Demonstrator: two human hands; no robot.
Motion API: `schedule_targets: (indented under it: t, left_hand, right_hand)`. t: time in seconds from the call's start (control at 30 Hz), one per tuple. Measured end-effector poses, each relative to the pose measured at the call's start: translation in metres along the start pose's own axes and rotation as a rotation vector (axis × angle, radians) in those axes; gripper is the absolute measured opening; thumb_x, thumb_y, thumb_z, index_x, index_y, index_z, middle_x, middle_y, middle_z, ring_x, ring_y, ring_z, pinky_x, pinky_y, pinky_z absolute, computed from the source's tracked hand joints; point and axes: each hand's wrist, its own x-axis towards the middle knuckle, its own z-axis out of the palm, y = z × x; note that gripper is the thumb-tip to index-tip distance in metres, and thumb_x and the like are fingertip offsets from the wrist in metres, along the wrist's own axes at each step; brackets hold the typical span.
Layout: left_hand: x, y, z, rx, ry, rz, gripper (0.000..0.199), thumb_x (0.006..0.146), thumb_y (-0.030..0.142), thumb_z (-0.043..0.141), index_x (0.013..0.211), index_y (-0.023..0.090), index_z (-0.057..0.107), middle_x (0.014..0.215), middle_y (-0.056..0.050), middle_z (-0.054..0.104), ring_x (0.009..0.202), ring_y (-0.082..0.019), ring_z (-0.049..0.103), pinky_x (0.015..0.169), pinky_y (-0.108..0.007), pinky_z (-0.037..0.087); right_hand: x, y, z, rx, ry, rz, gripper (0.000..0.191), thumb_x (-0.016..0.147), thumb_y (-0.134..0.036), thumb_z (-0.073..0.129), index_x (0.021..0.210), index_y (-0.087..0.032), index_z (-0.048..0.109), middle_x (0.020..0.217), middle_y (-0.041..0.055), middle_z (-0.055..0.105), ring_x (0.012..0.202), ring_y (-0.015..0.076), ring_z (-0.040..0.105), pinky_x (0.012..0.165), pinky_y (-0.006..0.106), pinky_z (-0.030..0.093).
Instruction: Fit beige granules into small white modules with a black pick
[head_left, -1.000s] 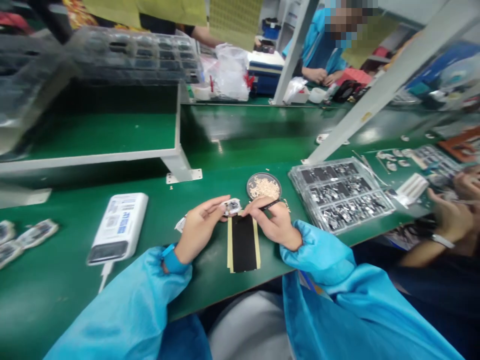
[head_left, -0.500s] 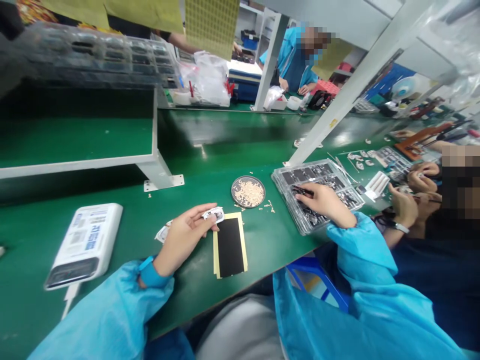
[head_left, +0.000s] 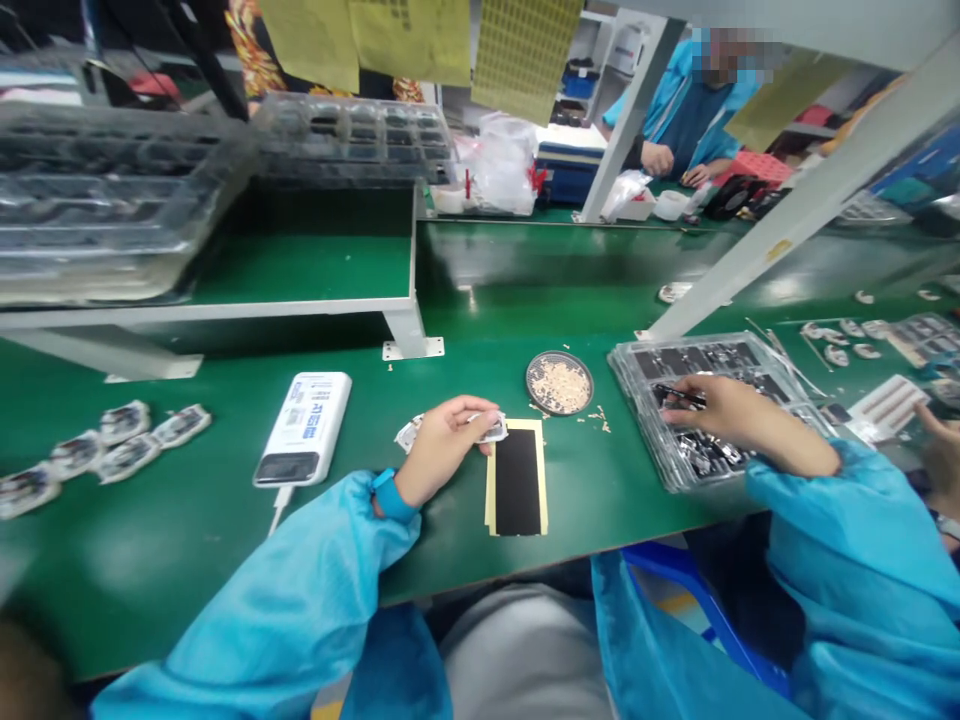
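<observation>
Green bench (head_left: pixel 592 490): it runs before me under a white metal frame, with a person in blue (head_left: pixel 690 110) across the far side.
Left hand (head_left: pixel 450 440): mine, fingers and thumb pinched closed on a small white part (head_left: pixel 493 429).
White part's place: at the upper left corner of the black sheet (head_left: pixel 517 485) with yellow edges; I cannot tell whether the two touch.
Right hand (head_left: pixel 724 408): mine, closed around a dark slim tool (head_left: pixel 684 394), over the left side of the clear compartmented tray (head_left: pixel 654 447). Whether the tool's tip grips anything, I cannot tell.
Tray contents: small dark and silvery pieces, loose in the compartments.
Just changed: a second ago my right hand was beside my left, at the sheet's top edge; half a second ago it was already over the tray, and there it remains.
What that means: my hands are apart, so I judge that work on the white part is paused while my right hand is busy among the tray pieces.
Round dish (head_left: pixel 559 385): beige bits inside, a few spilled beside it.
Left side: a white power bank (head_left: pixel 304 425) with its cable, then a cluster of white-edged parts (head_left: pixel 124 425).
</observation>
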Motion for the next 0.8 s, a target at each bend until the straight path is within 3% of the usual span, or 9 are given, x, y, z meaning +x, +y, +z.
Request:
schedule_targets:
  t: [0.13, 0.2, 0.27, 0.33, 0.47, 0.57, 0.67, 0.8]
  left_hand:
    - [-0.001, 0.001, -0.002, -0.042, -0.007, -0.023, 0.042, 0.079, 0.048, 0.076, 0.099, 0.012, 0.069, 0.078, -0.006, 0.07, 0.059, -0.009, 0.061, 0.047, -0.017, 0.039]
    - [-0.001, 0.0, -0.003, -0.053, -0.011, -0.04, 0.043, 0.08, 0.048, 0.075, 0.101, 0.012, 0.069, 0.077, -0.006, 0.069, 0.058, -0.009, 0.061, 0.045, -0.016, 0.034]
    - [0.001, -0.001, -0.003, -0.06, -0.008, -0.039, 0.044, 0.082, 0.051, 0.071, 0.103, 0.011, 0.07, 0.077, -0.007, 0.069, 0.058, -0.009, 0.06, 0.044, -0.016, 0.031]
    - [0.002, -0.002, -0.004, -0.079, -0.007, -0.029, 0.047, 0.086, 0.053, 0.066, 0.104, 0.01, 0.071, 0.077, -0.008, 0.069, 0.057, -0.01, 0.06, 0.044, -0.017, 0.03]
    - [0.002, -0.002, -0.006, -0.125, -0.03, -0.023, 0.043, 0.089, 0.046, 0.061, 0.111, 0.009, 0.069, 0.086, -0.011, 0.071, 0.063, -0.013, 0.064, 0.047, -0.019, 0.033]
    - [0.002, -0.001, -0.008, -0.101, -0.025, 0.006, 0.044, 0.085, 0.036, 0.066, 0.121, 0.011, 0.064, 0.084, -0.009, 0.071, 0.066, -0.012, 0.065, 0.049, -0.018, 0.034]
    - [0.002, 0.0, -0.007, -0.08, -0.009, 0.033, 0.048, 0.079, 0.032, 0.073, 0.121, 0.011, 0.061, 0.086, -0.008, 0.072, 0.068, -0.013, 0.066, 0.053, -0.018, 0.04]
    - [0.003, -0.003, -0.005, -0.073, -0.003, 0.09, 0.048, 0.073, 0.022, 0.076, 0.118, 0.011, 0.063, 0.109, -0.012, 0.072, 0.094, -0.017, 0.07, 0.083, -0.025, 0.055]
  right_hand:
    - [-0.006, -0.007, -0.013, -0.028, 0.078, -0.009, 0.037, 0.072, -0.051, 0.08, 0.086, -0.02, 0.065, 0.081, 0.009, 0.07, 0.065, 0.0196, 0.062, 0.059, 0.033, 0.042]
    - [-0.011, -0.019, -0.018, 0.004, 0.211, -0.016, 0.036, 0.075, -0.052, 0.077, 0.083, -0.02, 0.064, 0.074, 0.0095, 0.068, 0.058, 0.0166, 0.057, 0.054, 0.033, 0.039]
    - [-0.016, -0.043, -0.017, 0.092, 0.36, -0.033, 0.033, 0.079, -0.051, 0.074, 0.085, -0.02, 0.064, 0.074, 0.0092, 0.067, 0.056, 0.015, 0.054, 0.054, 0.033, 0.039]
    - [-0.019, -0.078, -0.01, 0.247, 0.381, -0.117, 0.027, 0.083, -0.046, 0.072, 0.09, -0.021, 0.065, 0.083, 0.0076, 0.07, 0.064, 0.0163, 0.059, 0.061, 0.032, 0.045]
    - [-0.015, -0.157, 0.022, 0.476, 0.258, -0.346, 0.024, 0.082, -0.041, 0.074, 0.092, -0.019, 0.071, 0.086, 0.004, 0.072, 0.071, 0.0168, 0.063, 0.062, 0.029, 0.046]
    - [-0.005, -0.196, 0.049, 0.665, 0.126, -0.463, 0.023, 0.085, -0.04, 0.072, 0.089, -0.018, 0.075, 0.083, 0.0031, 0.072, 0.074, 0.0162, 0.064, 0.065, 0.028, 0.048]
    - [0.007, -0.208, 0.067, 0.804, -0.01, -0.486, 0.027, 0.086, -0.043, 0.071, 0.091, -0.017, 0.076, 0.085, 0.0044, 0.073, 0.077, 0.0163, 0.065, 0.068, 0.028, 0.05]
    - [0.013, -0.204, 0.08, 0.925, -0.158, -0.348, 0.032, 0.082, -0.047, 0.073, 0.084, -0.015, 0.075, 0.071, 0.0037, 0.07, 0.064, 0.0132, 0.062, 0.061, 0.026, 0.048]
